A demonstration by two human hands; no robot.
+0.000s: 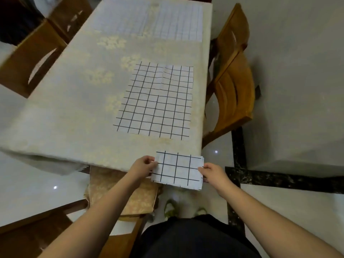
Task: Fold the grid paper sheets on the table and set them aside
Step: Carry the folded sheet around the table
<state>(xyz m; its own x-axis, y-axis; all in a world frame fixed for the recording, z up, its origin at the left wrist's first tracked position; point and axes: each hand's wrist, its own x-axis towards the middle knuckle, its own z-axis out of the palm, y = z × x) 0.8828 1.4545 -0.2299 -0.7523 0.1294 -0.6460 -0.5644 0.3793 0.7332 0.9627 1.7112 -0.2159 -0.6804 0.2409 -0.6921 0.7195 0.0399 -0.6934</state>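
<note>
The left hand pinches the left edge of a folded grid paper sheet, held just off the near edge of the counter, and the right hand pinches its right edge with thumb on top. Farther in on the counter, toward its right side, two unfolded grid paper sheets lie flat, overlapping side by side. More pale grid sheets lie at the far end, and a wooden chair stands just beside the counter's right edge.
</note>
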